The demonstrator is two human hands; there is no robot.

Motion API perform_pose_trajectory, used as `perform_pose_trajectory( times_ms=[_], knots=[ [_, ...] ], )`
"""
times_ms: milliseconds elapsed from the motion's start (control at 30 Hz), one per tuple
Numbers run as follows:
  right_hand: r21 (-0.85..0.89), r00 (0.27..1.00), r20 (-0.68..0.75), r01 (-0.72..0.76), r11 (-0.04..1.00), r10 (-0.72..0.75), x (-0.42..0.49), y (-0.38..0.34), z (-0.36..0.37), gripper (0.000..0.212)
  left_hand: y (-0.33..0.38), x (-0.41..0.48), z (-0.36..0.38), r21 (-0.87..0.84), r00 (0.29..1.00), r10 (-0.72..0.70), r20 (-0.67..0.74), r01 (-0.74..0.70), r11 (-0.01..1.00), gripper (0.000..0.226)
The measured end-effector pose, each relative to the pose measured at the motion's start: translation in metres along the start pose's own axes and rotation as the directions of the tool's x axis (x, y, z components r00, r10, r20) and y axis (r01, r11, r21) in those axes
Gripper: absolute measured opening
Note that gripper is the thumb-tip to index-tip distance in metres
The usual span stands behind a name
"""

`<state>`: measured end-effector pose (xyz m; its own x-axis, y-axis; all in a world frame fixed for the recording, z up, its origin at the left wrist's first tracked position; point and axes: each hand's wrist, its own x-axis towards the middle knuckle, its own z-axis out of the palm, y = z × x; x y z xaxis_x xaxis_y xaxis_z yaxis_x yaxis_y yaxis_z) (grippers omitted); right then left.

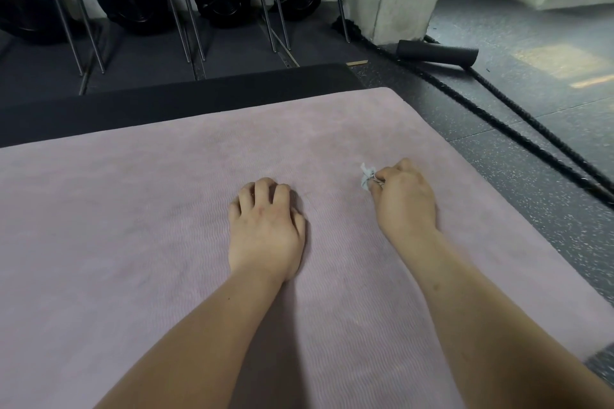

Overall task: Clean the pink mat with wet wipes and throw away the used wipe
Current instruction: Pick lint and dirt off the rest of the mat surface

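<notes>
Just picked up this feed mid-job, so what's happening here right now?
A person is working over the pink mat, which lies on a gym floor. Their right hand pinches a small crumpled wet wipe low at the mat's surface, toward its right side. The left hand rests on the mat beside it, fingers bent, holding nothing. The wipe has not been thrown away, and no bin is in view.

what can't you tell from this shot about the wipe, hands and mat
Head view only:
wipe: mostly hidden inside the right hand; only a crumpled tip shows.
left hand: curled, palm down, hiding anything beneath it.
pink mat: left and near ends cut off by the frame edges.
</notes>
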<state>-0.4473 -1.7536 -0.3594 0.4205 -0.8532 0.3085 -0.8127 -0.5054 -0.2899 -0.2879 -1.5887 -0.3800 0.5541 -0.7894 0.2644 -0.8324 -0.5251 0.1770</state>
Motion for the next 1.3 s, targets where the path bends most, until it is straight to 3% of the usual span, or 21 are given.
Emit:
perform_pose_trajectory(
  times_ms=[167, 367, 500, 767, 967, 1133, 1300],
  knots=[
    [-0.064, 0.996, 0.036, -0.075, 0.995, 0.077, 0.001, -0.009, 0.0, 0.018, 0.0, 0.0, 0.0, -0.007, 1.0, 0.001, -0.006, -0.001, 1.0, 0.04],
    [0.03, 0.985, 0.063, 0.156, 0.987, -0.158, -0.066, -0.077, -0.003, 0.017, -0.002, 0.0, 0.002, -0.016, 1.0, 0.008, -0.016, -0.009, 1.0, 0.04],
    [0.105, 0.972, 0.027, 0.23, 0.967, -0.234, -0.079, -0.068, -0.009, 0.011, -0.001, 0.001, 0.002, -0.016, 1.0, 0.009, -0.019, -0.009, 1.0, 0.04],
    [-0.019, 0.997, -0.066, -0.028, 0.999, 0.026, -0.026, 0.022, -0.024, 0.013, 0.0, 0.0, 0.001, -0.002, 1.0, 0.004, -0.012, -0.004, 1.0, 0.04],
    [-0.062, 0.999, -0.043, -0.029, 0.998, 0.027, -0.03, 0.016, -0.015, 0.025, -0.001, 0.0, 0.002, -0.003, 1.0, 0.001, -0.014, -0.002, 1.0, 0.041],
    [-0.108, 0.999, -0.013, -0.05, 0.993, 0.049, -0.035, 0.013, -0.01, 0.018, -0.001, 0.0, 0.003, -0.007, 1.0, 0.006, -0.028, -0.006, 1.0, 0.04],
    [-0.126, 0.994, 0.108, 0.01, 0.992, 0.004, -0.033, -0.004, -0.02, 0.025, -0.001, 0.0, 0.003, -0.01, 1.0, 0.004, -0.027, -0.004, 1.0, 0.039]
  ],
)
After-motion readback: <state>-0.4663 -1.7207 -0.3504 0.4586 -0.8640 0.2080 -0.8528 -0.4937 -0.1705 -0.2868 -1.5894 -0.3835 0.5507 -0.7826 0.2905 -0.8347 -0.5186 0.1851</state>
